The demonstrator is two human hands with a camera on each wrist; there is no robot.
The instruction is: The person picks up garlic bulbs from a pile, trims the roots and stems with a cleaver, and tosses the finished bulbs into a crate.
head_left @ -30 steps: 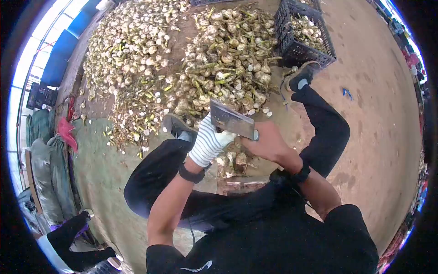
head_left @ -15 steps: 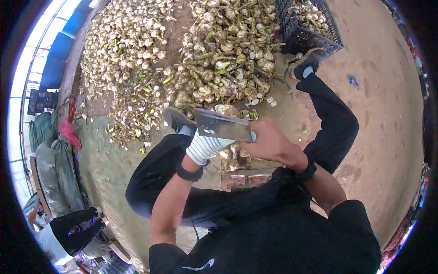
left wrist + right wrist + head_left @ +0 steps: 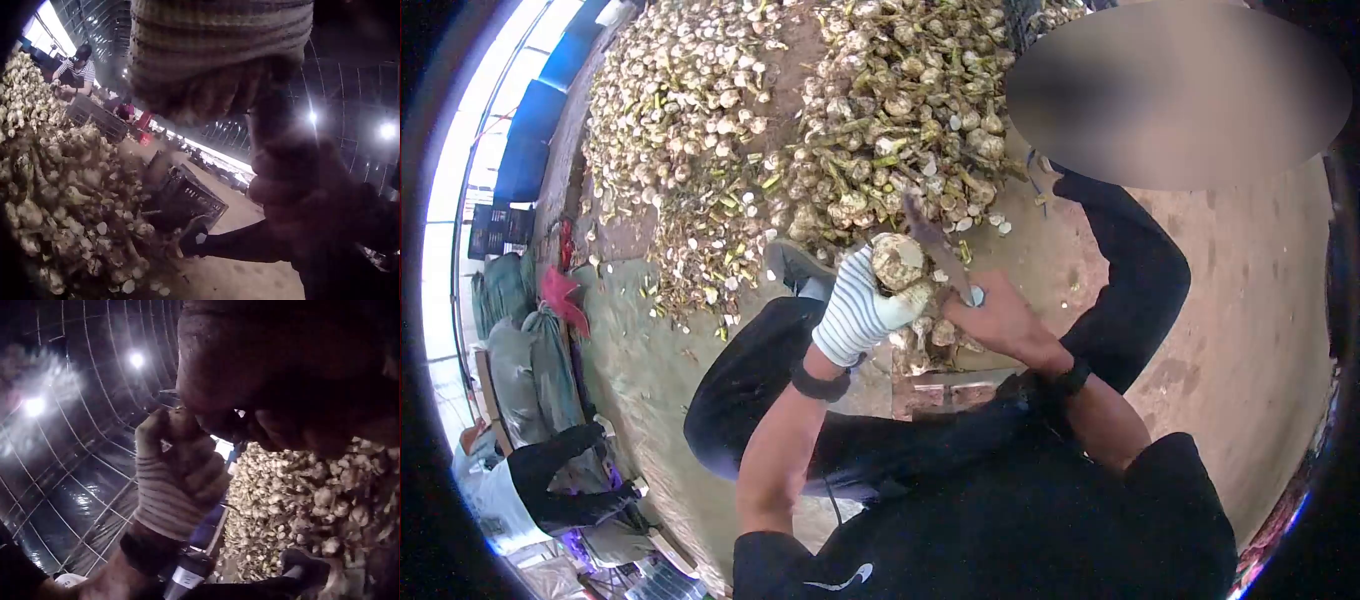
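My left hand [image 3: 858, 315], in a white glove with dark stripes, grips a garlic bulb [image 3: 898, 262] whose pale, flat face is turned up. Just right of the bulb, a cleaver [image 3: 940, 250] is tilted nearly edge-on, so its blade looks narrow. My bare right hand [image 3: 1005, 322] has its fingers curled round the cleaver's handle, the round handle end showing by the thumb. The right wrist view shows the gloved hand [image 3: 181, 481] close beside the dark right hand [image 3: 250, 381]. Below the hands, between my legs, lie several garlic bulbs [image 3: 925, 345].
A heap of garlic with stems [image 3: 880, 150] lies ahead, a paler heap [image 3: 675, 90] to its left, and trimmings [image 3: 710, 250] nearer. A dark plastic crate [image 3: 187, 200] stands beyond my foot. Another person [image 3: 78, 69] sits behind the heap. Full sacks [image 3: 520, 370] line the left.
The cleaver lay broad side up over the gloved hand; it has now turned edge-on and moved right, off the bulb. The bulb, partly hidden before, now shows its pale face.
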